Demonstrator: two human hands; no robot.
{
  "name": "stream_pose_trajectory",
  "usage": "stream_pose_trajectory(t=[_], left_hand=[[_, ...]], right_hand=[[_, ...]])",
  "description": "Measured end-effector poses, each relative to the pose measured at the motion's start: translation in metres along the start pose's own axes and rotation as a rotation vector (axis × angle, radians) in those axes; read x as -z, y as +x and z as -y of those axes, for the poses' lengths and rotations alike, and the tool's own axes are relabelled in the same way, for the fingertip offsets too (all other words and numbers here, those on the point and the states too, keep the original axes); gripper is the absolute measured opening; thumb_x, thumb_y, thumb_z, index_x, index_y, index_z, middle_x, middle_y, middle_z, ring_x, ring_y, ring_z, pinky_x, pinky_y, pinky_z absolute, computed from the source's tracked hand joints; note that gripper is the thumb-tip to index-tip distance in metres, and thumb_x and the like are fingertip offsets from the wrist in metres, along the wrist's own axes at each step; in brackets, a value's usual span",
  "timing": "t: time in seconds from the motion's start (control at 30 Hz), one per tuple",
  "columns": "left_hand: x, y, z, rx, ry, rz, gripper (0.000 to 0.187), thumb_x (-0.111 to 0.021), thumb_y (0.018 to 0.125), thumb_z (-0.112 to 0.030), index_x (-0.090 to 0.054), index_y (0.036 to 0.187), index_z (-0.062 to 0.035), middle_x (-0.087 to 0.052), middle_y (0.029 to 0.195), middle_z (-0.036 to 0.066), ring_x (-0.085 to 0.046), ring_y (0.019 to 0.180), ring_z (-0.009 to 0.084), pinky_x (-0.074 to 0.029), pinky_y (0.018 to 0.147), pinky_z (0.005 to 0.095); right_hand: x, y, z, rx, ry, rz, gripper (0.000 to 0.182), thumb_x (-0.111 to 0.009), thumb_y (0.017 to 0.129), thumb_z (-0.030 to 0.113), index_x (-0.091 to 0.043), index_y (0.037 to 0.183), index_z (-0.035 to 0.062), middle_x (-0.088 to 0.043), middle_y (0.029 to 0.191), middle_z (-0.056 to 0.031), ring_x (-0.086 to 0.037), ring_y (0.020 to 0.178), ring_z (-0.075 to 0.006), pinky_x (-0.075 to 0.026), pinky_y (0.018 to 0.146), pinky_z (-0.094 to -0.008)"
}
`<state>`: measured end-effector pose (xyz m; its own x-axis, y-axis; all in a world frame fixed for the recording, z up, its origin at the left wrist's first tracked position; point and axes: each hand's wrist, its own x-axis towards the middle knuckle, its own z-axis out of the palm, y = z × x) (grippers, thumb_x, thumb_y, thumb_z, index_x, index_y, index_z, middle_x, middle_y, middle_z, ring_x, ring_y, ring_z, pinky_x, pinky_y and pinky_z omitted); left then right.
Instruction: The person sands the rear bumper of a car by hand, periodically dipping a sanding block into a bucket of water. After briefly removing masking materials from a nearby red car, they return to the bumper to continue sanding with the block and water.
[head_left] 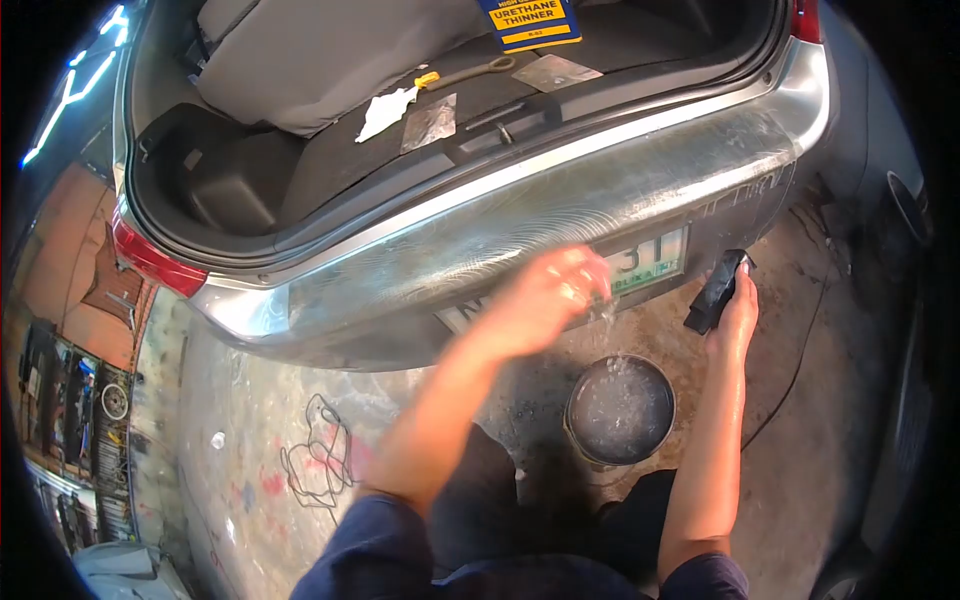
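Note:
My left hand [562,292] is wet and smeared by motion, in front of the number plate [650,264] on the car's rear bumper [420,240]. Water drops fall from its curled fingers. My right hand [738,308] grips a black sanding block [714,296] with a dark wet sheet around it, just right of the plate. Below and between my hands, a round bucket [622,410] of cloudy water stands on the floor, splashes on its surface. Wet, swirling streaks cover the dull bumper.
In the open boot lie a urethane thinner can [535,22], a yellow-handled tool [465,75], a white cloth [387,113] and grey sheets [429,122]. A tangled wire [318,455] lies on the stained floor. Shelves with tools [80,400] stand at the left.

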<state>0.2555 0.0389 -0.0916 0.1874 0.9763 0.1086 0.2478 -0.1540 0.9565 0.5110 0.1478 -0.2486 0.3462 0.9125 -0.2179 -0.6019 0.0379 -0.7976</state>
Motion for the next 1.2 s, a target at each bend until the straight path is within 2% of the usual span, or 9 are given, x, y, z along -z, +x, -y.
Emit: stream_pose_trajectory(t=[0.1,0.17,0.27,0.37,0.57,0.73,0.97,1.07,1.2], left_hand=[[0.043,-0.001,-0.07,-0.008,0.448,-0.139,0.022,-0.053,0.107,-0.011,-0.071,0.119,-0.0062,-0.053,0.078,-0.001,-0.049,0.072,0.0118,-0.045,0.067,0.0309],[0.079,0.016,-0.044,-0.553,0.989,-0.065,0.028,-0.055,0.107,-0.015,-0.067,0.131,-0.0094,-0.065,0.108,0.01,-0.062,0.099,0.024,-0.051,0.09,0.0394],[0.099,0.009,-0.036,-0.482,1.25,0.102,0.046,-0.055,0.107,-0.027,-0.054,0.149,-0.0086,-0.05,0.152,0.017,-0.045,0.142,0.034,-0.035,0.119,0.0456],[0.127,-0.022,-0.039,-0.372,1.41,0.255,0.067,-0.052,0.106,-0.042,-0.037,0.159,-0.0044,-0.031,0.168,0.017,-0.025,0.157,0.0327,-0.019,0.129,0.0457],[0.219,-0.14,-0.032,-0.136,1.502,0.115,0.081,-0.057,0.099,-0.05,-0.034,0.159,-0.0008,-0.031,0.167,0.019,-0.027,0.156,0.0353,-0.021,0.128,0.0475],[0.277,-0.233,-0.004,-0.108,1.528,-0.192,0.079,-0.06,0.098,-0.045,-0.036,0.158,0.0009,-0.036,0.165,0.022,-0.033,0.153,0.0403,-0.024,0.126,0.0494],[0.217,-0.194,0.008,-0.187,1.524,-0.389,0.093,-0.057,0.096,-0.064,-0.035,0.158,0.0018,-0.041,0.161,0.024,-0.039,0.15,0.0406,-0.028,0.123,0.0528],[0.179,-0.155,0.011,-0.278,1.559,-0.424,0.09,-0.053,0.097,-0.064,-0.039,0.156,0.0018,-0.043,0.16,0.023,-0.041,0.149,0.0401,-0.029,0.122,0.0529],[0.123,-0.107,0.006,-0.22,1.485,-0.458,0.089,-0.063,0.093,-0.06,-0.042,0.155,-0.0004,-0.045,0.158,0.022,-0.042,0.148,0.039,-0.029,0.123,0.053]], right_hand=[[0.0,0.006,-0.009,-0.004,-0.049,0.012,0.038,-0.062,0.105,0.037,-0.062,0.118,0.002,-0.071,0.097,-0.0085,-0.067,0.083,-0.0175,-0.054,0.073,-0.0322],[-0.004,0.004,-0.013,-0.003,-0.04,0.025,0.037,-0.062,0.105,0.037,-0.062,0.117,0.0022,-0.071,0.096,-0.0084,-0.067,0.08,-0.0173,-0.054,0.071,-0.0322],[-0.009,0.006,-0.021,0.011,-0.056,0.049,0.036,-0.062,0.106,0.038,-0.063,0.114,0.0026,-0.07,0.093,-0.0078,-0.066,0.075,-0.0169,-0.053,0.067,-0.0319],[-0.006,0.01,-0.026,0.016,-0.081,0.086,0.036,-0.06,0.106,0.038,-0.065,0.11,0.0032,-0.07,0.089,-0.0064,-0.065,0.072,-0.0157,-0.053,0.063,-0.0305],[0.018,0.021,-0.024,-0.052,-0.253,0.144,0.033,-0.061,0.106,0.036,-0.066,0.112,0.0042,-0.071,0.089,-0.0076,-0.065,0.072,-0.0139,-0.051,0.061,-0.0286],[0.031,-0.001,-0.02,-0.167,-0.849,0.613,0.032,-0.062,0.104,0.03,-0.066,0.115,-0.0004,-0.071,0.094,-0.0104,-0.068,0.079,-0.0182,-0.055,0.072,-0.0321],[0.014,-0.044,-0.034,-0.48,-1.766,1.315,0.056,-0.066,0.096,0.043,-0.066,0.131,-0.0009,-0.07,0.125,-0.0202,-0.067,0.111,-0.0314,-0.05,0.1,-0.0385],[0.056,-0.039,-0.108,-0.339,-1.902,1.554,0.055,-0.064,0.095,0.047,-0.072,0.121,-0.0001,-0.07,0.125,-0.0225,-0.066,0.114,-0.0395,-0.05,0.098,-0.0453],[0.053,-0.051,-0.156,-0.572,-2.013,1.633,0.06,-0.064,0.093,0.05,-0.071,0.126,0.001,-0.066,0.135,-0.0228,-0.064,0.121,-0.0381,-0.049,0.103,-0.0432]])
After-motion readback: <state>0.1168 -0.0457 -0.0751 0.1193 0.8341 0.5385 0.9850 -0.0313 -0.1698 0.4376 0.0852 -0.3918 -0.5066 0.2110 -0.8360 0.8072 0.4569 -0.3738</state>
